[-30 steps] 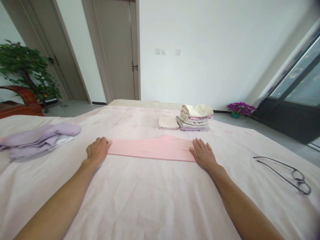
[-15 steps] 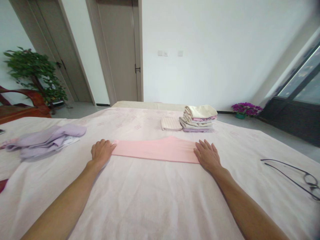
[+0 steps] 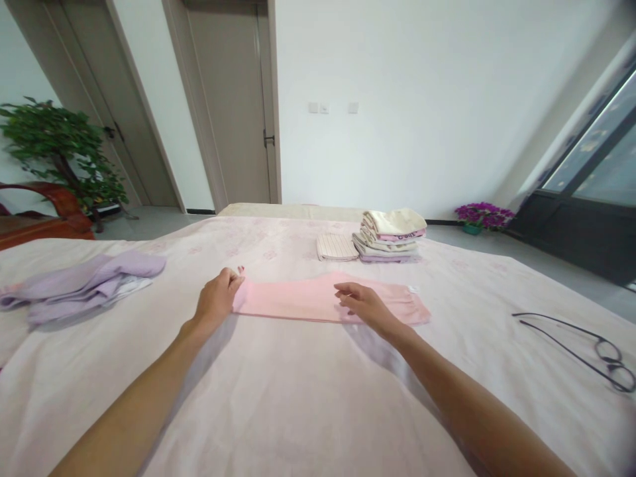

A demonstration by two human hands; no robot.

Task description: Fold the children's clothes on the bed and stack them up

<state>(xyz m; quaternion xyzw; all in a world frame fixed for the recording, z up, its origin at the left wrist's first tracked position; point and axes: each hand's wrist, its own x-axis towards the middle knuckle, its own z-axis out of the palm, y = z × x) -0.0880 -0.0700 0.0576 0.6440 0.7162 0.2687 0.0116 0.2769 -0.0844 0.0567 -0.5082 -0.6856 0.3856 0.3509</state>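
A pair of pink pants (image 3: 293, 301), folded lengthwise into a long strip, lies across the bed in front of me. Its gathered waistband, with a small white tag, is at the right end. My left hand (image 3: 218, 297) pinches the narrow leg end at the left and raises it slightly off the sheet. Over the middle-right of the pants is my right hand (image 3: 365, 306), fingers apart and palm down, casting a shadow; whether its fingertips touch the cloth I cannot tell.
Beyond the pants stand a stack of folded clothes (image 3: 392, 235) and a striped folded cloth (image 3: 336, 247). Crumpled lilac clothing (image 3: 89, 281) lies to the left. Black-framed glasses (image 3: 571, 338) rest on the bedsheet (image 3: 298, 411) at the right.
My left hand has gone from resting on the leg end to pinching and lifting it. My right hand has left the waistband end and moved left over the pants.
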